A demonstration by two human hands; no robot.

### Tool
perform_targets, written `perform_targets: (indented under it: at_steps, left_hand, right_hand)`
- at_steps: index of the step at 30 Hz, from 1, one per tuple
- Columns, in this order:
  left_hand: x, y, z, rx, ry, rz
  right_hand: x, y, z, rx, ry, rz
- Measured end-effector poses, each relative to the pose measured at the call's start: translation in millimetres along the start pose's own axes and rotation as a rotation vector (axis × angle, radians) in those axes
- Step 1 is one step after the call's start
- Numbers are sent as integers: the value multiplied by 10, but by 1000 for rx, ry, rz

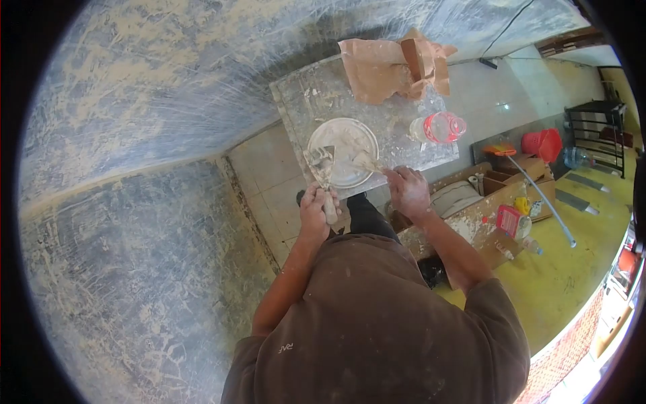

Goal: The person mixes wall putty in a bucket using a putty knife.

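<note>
My left hand (314, 207) is closed round the pale handle of a putty knife (330, 210), whose wide blade is smeared with white paste and overlaps the left rim of a round white container (373, 138). Whitish paste (348, 138) coats the inside of this container. At its right rim, my right hand (408, 191) grips a second putty knife (365, 161), its blade caked with paste and pointing left over the container. My fingers hide most of that knife's handle.
The container stands on a paste-spattered board (303, 87). Torn brown paper (370, 67) and a clear bottle with red markings (441, 128) are also on it. Smeared walls (155, 121) rise to the left. At right are a wooden box (457, 219), a long-handled tool (538, 192) and a red bucket (542, 144).
</note>
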State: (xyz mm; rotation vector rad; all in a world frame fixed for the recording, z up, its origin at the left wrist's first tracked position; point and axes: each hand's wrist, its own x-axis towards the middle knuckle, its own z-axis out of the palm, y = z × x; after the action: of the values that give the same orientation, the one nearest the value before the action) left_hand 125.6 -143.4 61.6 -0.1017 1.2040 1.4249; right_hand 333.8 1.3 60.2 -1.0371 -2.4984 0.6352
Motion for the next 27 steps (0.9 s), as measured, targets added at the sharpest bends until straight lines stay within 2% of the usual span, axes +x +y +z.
perform_targets:
  at_steps: [2, 4, 6, 7, 8, 12, 14, 16, 18, 19, 21, 22, 23, 24, 25, 27]
  left_hand:
    - [108, -56, -31, 63, 17, 44]
    - [157, -151, -90, 147, 11, 97]
    - [159, -150, -45, 230, -3, 158]
    - [99, -65, 72, 196, -7, 84]
    - [70, -25, 157, 158, -10, 14]
    - [107, -141, 137, 94, -50, -8]
    - [160, -173, 191, 64, -65, -27]
    - [173, -43, 328, 90, -91, -6]
    - [137, -87, 366, 53, -122, -30]
    - [125, -37, 424, 45, -122, -25]
    - [107, 92, 517, 201, -25, -126]
    - [139, 90, 476, 189, -15, -110]
    - [178, 42, 378, 463, 98, 26]
    - [224, -23, 268, 736, 213, 157]
    - [296, -77, 101, 725, 222, 159]
    - [481, -174, -218, 903, 702, 302]
  right_hand:
    - [68, 53, -6, 29, -12, 12]
    - [68, -20, -71, 260, 35, 469]
    - [71, 244, 46, 210, 62, 468]
    - [98, 379, 113, 158, 91, 470]
    - [116, 493, 185, 153, 14, 524]
    - [247, 286, 113, 38, 17, 458]
    - [203, 74, -12, -439, 266, 239]
    - [76, -102, 45, -29, 279, 83]
    - [164, -660, -148, 652, -279, 562]
    - [141, -694, -52, 647, -284, 555]
    - [99, -599, 278, 603, -183, 413]
    - [100, -481, 349, 601, -220, 408]
    - [93, -359, 422, 601, -235, 391]
    - [99, -235, 480, 433, -102, 317]
    - [127, -135, 489, 264, 35, 243]
    - [368, 30, 414, 171, -4, 285]
